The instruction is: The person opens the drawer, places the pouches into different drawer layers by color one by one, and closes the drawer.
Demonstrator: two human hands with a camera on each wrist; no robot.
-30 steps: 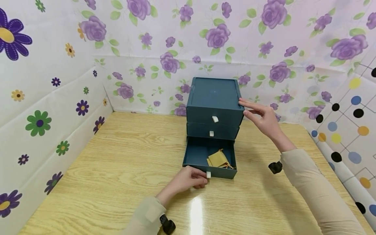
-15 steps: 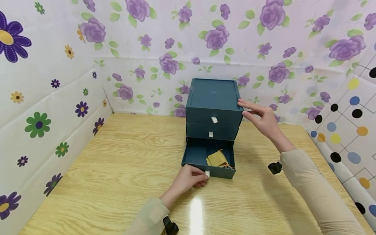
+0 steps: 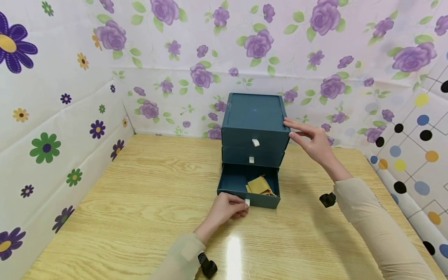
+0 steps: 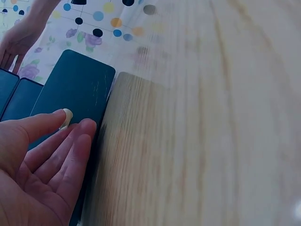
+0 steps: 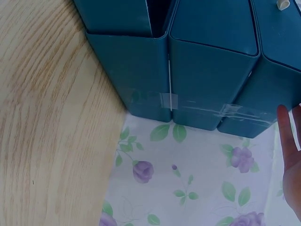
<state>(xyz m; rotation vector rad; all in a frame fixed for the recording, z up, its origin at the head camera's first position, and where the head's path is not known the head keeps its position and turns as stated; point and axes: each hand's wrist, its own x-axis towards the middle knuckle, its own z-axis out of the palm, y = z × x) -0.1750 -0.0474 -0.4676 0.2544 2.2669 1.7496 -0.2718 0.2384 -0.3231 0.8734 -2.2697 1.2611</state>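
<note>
A dark blue three-drawer unit stands on the wooden table, its bottom drawer pulled out. Inside that drawer lies a small gold drawstring pouch, toward the right side. My left hand pinches the white pull tab on the drawer's front; in the left wrist view the thumb meets the tab with the other fingers below. With fingers extended, my right hand rests on the unit's upper right front edge. The right wrist view shows its fingers against the top box.
The upper two drawers, with white tabs, are closed. Clear tape joins the boxes along the side. Behind the table hangs a purple-flowered cloth; patterned sheets also hang left and right. Each wrist wears a small black camera.
The left hand has closed on the pull tab and moved slightly forward. The bottom drawer has slid a little inward with the pouch in it. The right hand stays in place.
</note>
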